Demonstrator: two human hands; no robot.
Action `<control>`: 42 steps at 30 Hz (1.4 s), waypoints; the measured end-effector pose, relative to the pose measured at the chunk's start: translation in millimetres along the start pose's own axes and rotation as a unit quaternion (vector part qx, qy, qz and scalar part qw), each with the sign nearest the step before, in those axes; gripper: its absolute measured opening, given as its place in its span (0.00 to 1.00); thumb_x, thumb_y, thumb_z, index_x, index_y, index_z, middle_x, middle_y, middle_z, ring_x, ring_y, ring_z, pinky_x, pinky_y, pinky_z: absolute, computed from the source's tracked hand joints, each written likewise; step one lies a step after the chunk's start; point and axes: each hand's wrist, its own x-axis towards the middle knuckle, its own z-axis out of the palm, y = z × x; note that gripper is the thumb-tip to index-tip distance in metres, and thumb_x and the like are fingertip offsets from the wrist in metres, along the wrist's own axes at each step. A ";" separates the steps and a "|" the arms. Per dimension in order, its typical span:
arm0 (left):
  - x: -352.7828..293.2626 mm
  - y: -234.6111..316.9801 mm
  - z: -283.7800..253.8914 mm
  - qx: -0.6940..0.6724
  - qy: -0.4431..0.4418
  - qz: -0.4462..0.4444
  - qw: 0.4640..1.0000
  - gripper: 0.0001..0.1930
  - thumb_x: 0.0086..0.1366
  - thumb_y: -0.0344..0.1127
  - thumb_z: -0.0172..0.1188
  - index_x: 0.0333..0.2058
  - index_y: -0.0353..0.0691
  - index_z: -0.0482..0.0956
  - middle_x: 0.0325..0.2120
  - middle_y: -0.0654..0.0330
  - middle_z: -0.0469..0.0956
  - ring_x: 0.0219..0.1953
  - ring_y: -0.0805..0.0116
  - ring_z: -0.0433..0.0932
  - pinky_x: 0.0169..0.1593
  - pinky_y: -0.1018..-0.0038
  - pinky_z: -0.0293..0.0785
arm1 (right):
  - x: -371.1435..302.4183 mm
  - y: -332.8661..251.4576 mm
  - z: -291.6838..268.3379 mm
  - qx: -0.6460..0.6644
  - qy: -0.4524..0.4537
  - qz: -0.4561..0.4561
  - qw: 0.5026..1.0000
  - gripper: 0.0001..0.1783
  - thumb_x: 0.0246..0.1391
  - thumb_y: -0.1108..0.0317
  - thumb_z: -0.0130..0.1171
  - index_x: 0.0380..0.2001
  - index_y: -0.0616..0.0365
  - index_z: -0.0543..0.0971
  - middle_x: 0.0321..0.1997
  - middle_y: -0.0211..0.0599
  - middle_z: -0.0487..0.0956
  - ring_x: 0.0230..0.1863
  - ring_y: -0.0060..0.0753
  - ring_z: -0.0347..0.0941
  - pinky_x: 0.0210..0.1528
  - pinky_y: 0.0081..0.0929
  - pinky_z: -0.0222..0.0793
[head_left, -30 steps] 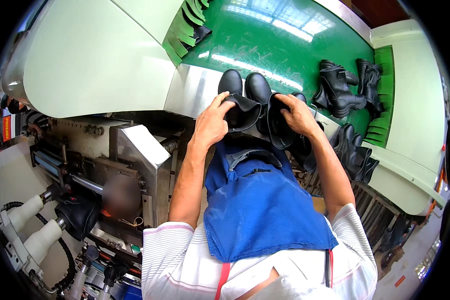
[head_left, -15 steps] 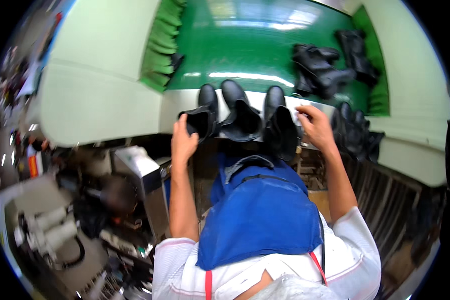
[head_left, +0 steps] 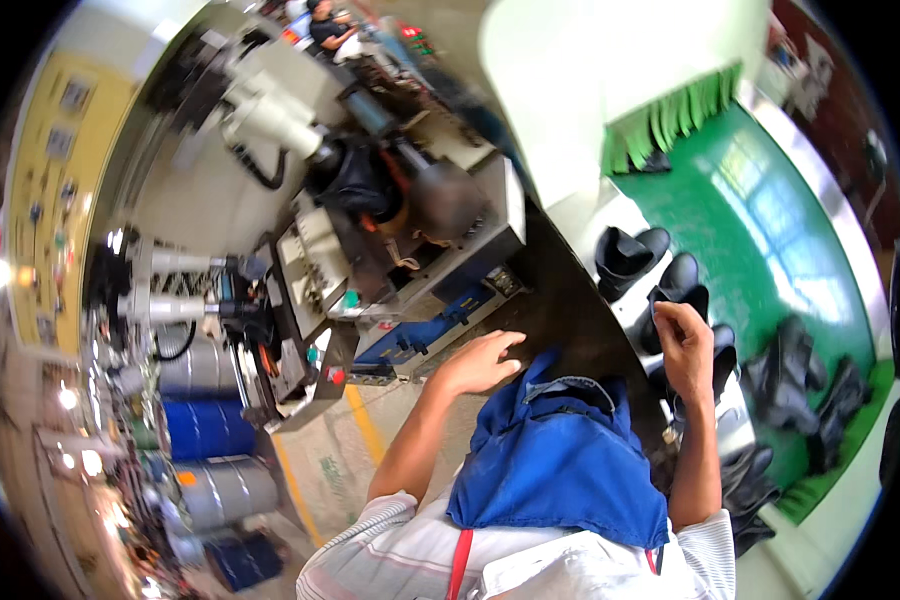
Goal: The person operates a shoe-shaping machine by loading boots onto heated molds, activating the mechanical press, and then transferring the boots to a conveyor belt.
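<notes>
My left hand (head_left: 482,362) is in the air in front of my blue apron (head_left: 565,450), fingers stretched out and apart, holding nothing. It is nearest to a machine with a blue front panel (head_left: 425,335). My right hand (head_left: 686,350) is over a row of black boots on the pale edge of a green conveyor bed (head_left: 740,215). Its fingers are bent and drawn together; anything between them is too small to make out. A black boot (head_left: 625,262) stands at the far end of the row, beside another boot (head_left: 680,280). The hand partly covers a third boot (head_left: 723,360).
More black boots (head_left: 785,375) lie on the green bed, and others (head_left: 748,480) stand by my right forearm. Green strip curtains (head_left: 675,115) hang at the pale housing. Leftward are machine arms (head_left: 280,125), a blue drum (head_left: 208,430) and grey drums. A person (head_left: 332,30) is far off.
The view has swung left, toward the machine. My left hand has let go of the boot and moved away from the row. My right hand is still by the boots.
</notes>
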 end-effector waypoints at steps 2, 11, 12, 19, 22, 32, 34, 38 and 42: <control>-40.5 -19.6 -8.9 -0.054 0.039 -0.013 0.998 0.29 0.72 0.39 0.63 0.69 0.40 0.71 0.64 0.49 0.77 0.61 0.55 0.80 0.63 0.63 0.78 | 12.4 -22.0 24.5 -0.006 -0.043 -0.042 0.998 0.09 0.62 0.80 0.65 0.45 0.64 0.86 0.31 0.35 0.80 0.30 0.24 0.71 0.35 0.24 0.68; -189.7 -191.3 -70.5 -0.223 0.322 -0.043 0.919 0.27 0.72 0.34 0.67 0.67 0.41 0.74 0.63 0.56 0.79 0.56 0.65 0.83 0.56 0.68 0.82 | 65.8 -133.9 194.5 -0.058 -0.246 -0.175 0.952 0.14 0.61 0.76 0.64 0.49 0.64 0.85 0.41 0.45 0.85 0.37 0.36 0.83 0.41 0.30 0.77; -207.5 -206.0 -84.3 -0.195 0.362 -0.074 0.909 0.26 0.71 0.35 0.68 0.66 0.41 0.76 0.62 0.56 0.80 0.54 0.66 0.84 0.55 0.68 0.83 | 77.2 -142.6 219.0 -0.074 -0.253 -0.188 0.946 0.16 0.60 0.77 0.64 0.51 0.63 0.85 0.45 0.46 0.85 0.38 0.37 0.84 0.41 0.31 0.78; -264.6 -361.1 -172.5 -0.062 0.647 -0.094 0.754 0.30 0.63 0.26 0.70 0.64 0.42 0.74 0.68 0.48 0.70 0.48 0.59 0.84 0.50 0.66 0.83 | 162.5 -187.2 391.6 -0.156 -0.168 -0.351 0.908 0.30 0.58 0.77 0.66 0.65 0.61 0.75 0.68 0.49 0.76 0.38 0.43 0.83 0.42 0.35 0.79; -287.4 -410.4 -217.4 0.040 0.716 -0.185 0.672 0.42 0.60 0.29 0.72 0.71 0.45 0.64 0.71 0.40 0.64 0.67 0.40 0.72 0.64 0.55 0.76 | 169.5 -205.7 453.4 -0.192 -0.167 -0.335 0.907 0.32 0.58 0.73 0.68 0.66 0.58 0.74 0.67 0.49 0.75 0.39 0.49 0.82 0.45 0.41 0.79; -265.1 -460.2 -268.4 0.022 0.577 -0.286 0.765 0.36 0.50 0.49 0.82 0.57 0.49 0.78 0.75 0.39 0.56 0.62 0.36 0.76 0.58 0.51 0.79 | 166.6 -225.4 478.9 -0.329 -0.105 -0.440 0.829 0.24 0.57 0.65 0.70 0.57 0.52 0.79 0.65 0.46 0.74 0.55 0.57 0.80 0.52 0.47 0.79; -245.1 -482.5 -257.4 0.180 0.628 -0.280 0.703 0.21 0.53 0.46 0.78 0.41 0.44 0.83 0.57 0.47 0.76 0.49 0.42 0.81 0.50 0.50 0.81 | 161.7 -227.1 487.0 -0.313 -0.118 -0.396 0.855 0.21 0.56 0.66 0.71 0.51 0.55 0.77 0.67 0.45 0.73 0.54 0.57 0.80 0.51 0.46 0.79; -254.9 -510.8 -281.1 0.145 0.596 -0.402 0.680 0.14 0.60 0.41 0.73 0.40 0.40 0.83 0.41 0.48 0.81 0.44 0.41 0.84 0.47 0.49 0.81 | 159.2 -211.3 500.9 -0.257 -0.079 -0.284 0.920 0.24 0.55 0.66 0.72 0.52 0.56 0.73 0.67 0.44 0.73 0.57 0.55 0.78 0.51 0.43 0.80; -278.3 -562.0 -284.6 0.065 0.596 -0.430 0.675 0.25 0.67 0.53 0.69 0.52 0.39 0.85 0.39 0.45 0.87 0.44 0.43 0.86 0.49 0.50 0.79 | 160.7 -226.1 525.9 -0.226 -0.054 -0.332 0.914 0.29 0.56 0.61 0.73 0.57 0.56 0.74 0.67 0.44 0.73 0.58 0.55 0.79 0.51 0.45 0.80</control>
